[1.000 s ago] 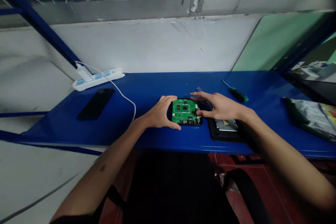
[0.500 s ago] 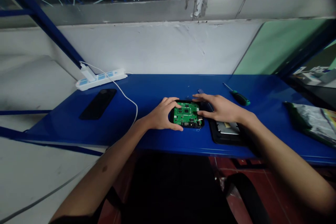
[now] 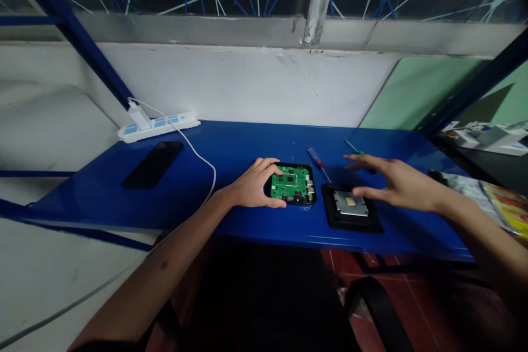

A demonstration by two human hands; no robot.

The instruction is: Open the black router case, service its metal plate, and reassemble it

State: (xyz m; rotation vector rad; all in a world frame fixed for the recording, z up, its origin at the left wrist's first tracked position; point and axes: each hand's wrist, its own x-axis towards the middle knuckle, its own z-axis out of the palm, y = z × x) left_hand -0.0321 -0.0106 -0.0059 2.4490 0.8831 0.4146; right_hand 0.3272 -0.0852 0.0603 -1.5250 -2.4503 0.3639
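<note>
A green circuit board [image 3: 291, 182] sits in a shallow black case on the blue table. My left hand [image 3: 258, 182] grips the left side of this case, thumb at the near edge and fingers over the far corner. To the right lies a black cover [image 3: 333, 214] with a silver metal plate [image 3: 350, 203] and a small yellowish pad on it. My right hand [image 3: 383, 181] is above and right of that cover, fingers apart, holding nothing. A screwdriver with a clear bluish handle [image 3: 314, 157] points toward the cover. My right fingers partly hide a green-handled screwdriver [image 3: 350, 146].
A black phone [image 3: 153, 165] and a white power strip [image 3: 160, 125] with a plugged-in charger lie at the left. The white cable [image 3: 202, 158] curves beside my left forearm. Shiny packets [image 3: 474, 192] lie at the right edge of the blue table [image 3: 247, 140].
My right hand has let go of the board's right side and moved right, over the area beside the black cover. More of the clear-handled screwdriver and cover shows. My left hand stays on the case.
</note>
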